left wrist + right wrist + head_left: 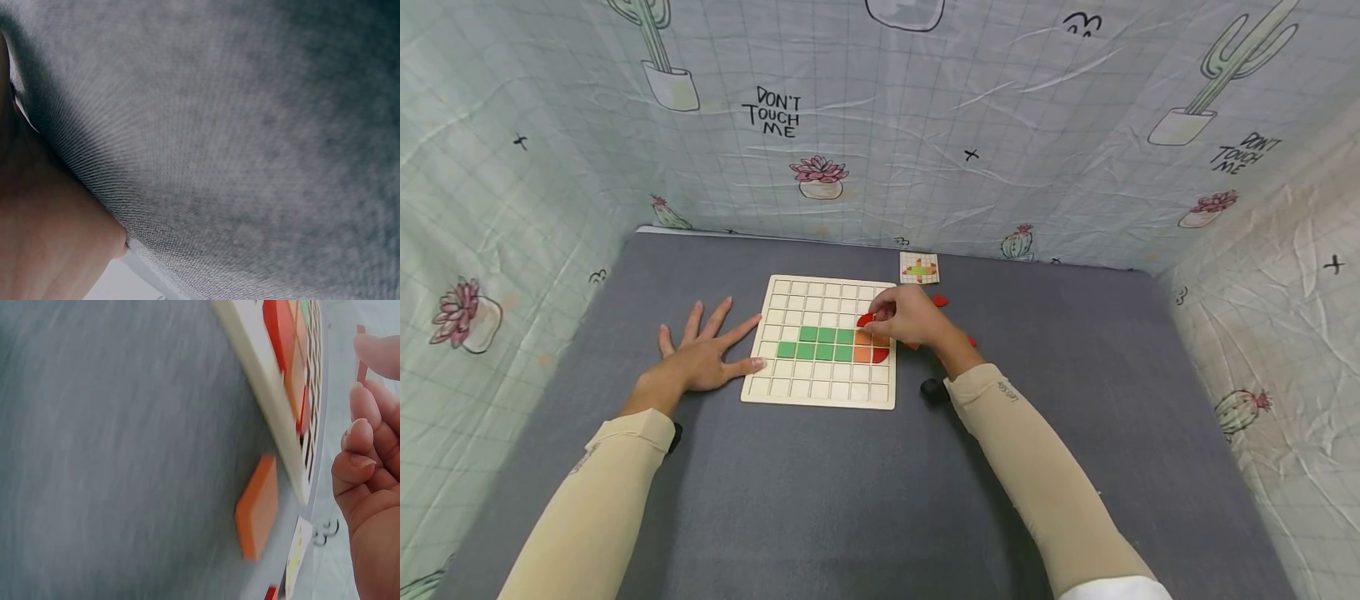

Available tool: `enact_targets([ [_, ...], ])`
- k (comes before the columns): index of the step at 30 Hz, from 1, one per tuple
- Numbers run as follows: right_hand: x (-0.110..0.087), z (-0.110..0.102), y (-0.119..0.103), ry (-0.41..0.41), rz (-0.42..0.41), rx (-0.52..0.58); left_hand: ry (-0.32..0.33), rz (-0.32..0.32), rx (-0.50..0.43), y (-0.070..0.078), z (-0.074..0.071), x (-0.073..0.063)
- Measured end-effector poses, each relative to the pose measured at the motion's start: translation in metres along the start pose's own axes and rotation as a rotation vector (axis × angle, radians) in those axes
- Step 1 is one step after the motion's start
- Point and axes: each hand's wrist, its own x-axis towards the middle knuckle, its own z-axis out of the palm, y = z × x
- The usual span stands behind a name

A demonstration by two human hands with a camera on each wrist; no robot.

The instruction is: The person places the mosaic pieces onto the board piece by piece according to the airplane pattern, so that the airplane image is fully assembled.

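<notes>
A pale grid board [820,392] lies on the grey table, with several green square tiles [805,351] in two rows and orange tiles [862,353] beside them. A red rounded tile [880,356] sits at the right end of the lower row. Above the board my right hand [910,317] pinches another red tile [866,320] between thumb and fingertip; the right wrist view shows this red tile [361,353] edge-on. My left hand [703,358] rests spread on the table, thumb and index finger touching the board's left edge. Only part of the left hand [56,225] appears in its wrist view.
A small pattern card [919,268] lies behind the board. Right of the board are a loose red tile [940,300] and an orange tile [257,509], partly hidden by my right hand in the head view. Printed cloth [880,125] walls the table's back and sides.
</notes>
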Motion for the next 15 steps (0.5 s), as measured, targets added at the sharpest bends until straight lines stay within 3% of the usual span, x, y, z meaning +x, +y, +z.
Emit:
enact_targets([
  [15, 0.014, 0.025, -0.018, -0.059, -0.046, 0.022, 0.02, 0.014, -0.032, -0.003, 0.002, 0.001],
])
